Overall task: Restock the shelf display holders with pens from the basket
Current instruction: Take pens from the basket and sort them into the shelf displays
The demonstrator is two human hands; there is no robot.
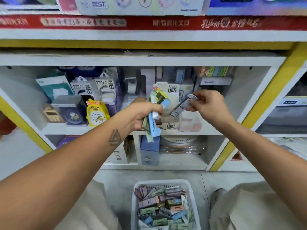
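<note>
Nearest you, the white basket (166, 183) on the floor holds loose packs. Your left hand (142, 115) grips a bundle of packs (152, 123); your right hand (207, 103) pinches one dark pack (180, 107) over the display holder (171, 125) marked "100". Farther left, boxes (93, 88) read "POWER BANK"; the far red strip (171, 23) reads "M&G".

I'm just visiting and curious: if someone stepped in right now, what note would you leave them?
Left hand grips a bundle of slim packs.
Right hand pinches one dark pack, tilted over the white display holder on the middle shelf.
White basket on the floor below holds many more packs.
Done: cannot tell how many are placed.
Left: place the dark pack, then the bundle, then take more from the basket.
</note>
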